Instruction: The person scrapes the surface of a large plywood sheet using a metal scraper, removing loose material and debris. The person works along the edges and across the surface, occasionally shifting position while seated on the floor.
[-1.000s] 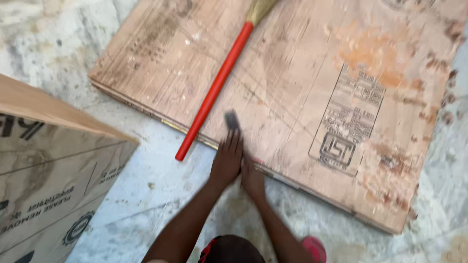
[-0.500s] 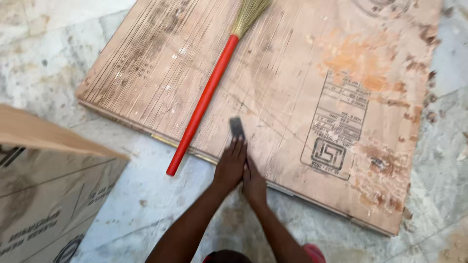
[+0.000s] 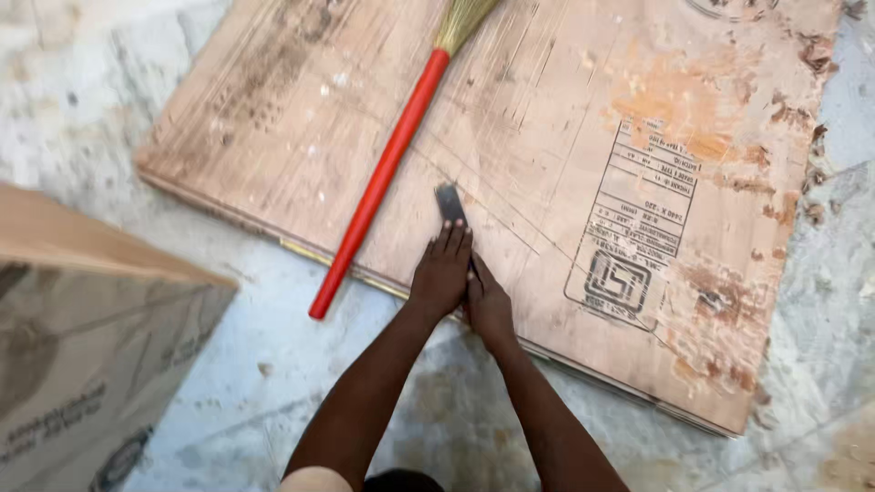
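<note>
A wide plywood sheet (image 3: 547,182) lies flat on the floor, a red-handled broom (image 3: 383,178) across it. Both arms stretch forward; left hand (image 3: 440,273) and right hand (image 3: 488,305), fingers clenched together, press a small dark blade (image 3: 450,203) onto the sheet's near edge.

Soft, even daylight fills the scene, bright without harsh glare; the large worn plywood sheet (image 3: 547,182) reads evenly lit, its printed stamp legible in outline; shadows are faint, only a thin dark line under the long red-handled broom (image 3: 378,187) and beneath the sheet's near edge; the tan cardboard box (image 3: 82,346) at the left is blurred and soft; the pale stone floor (image 3: 73,100) looks slightly washed out at upper left.
</note>
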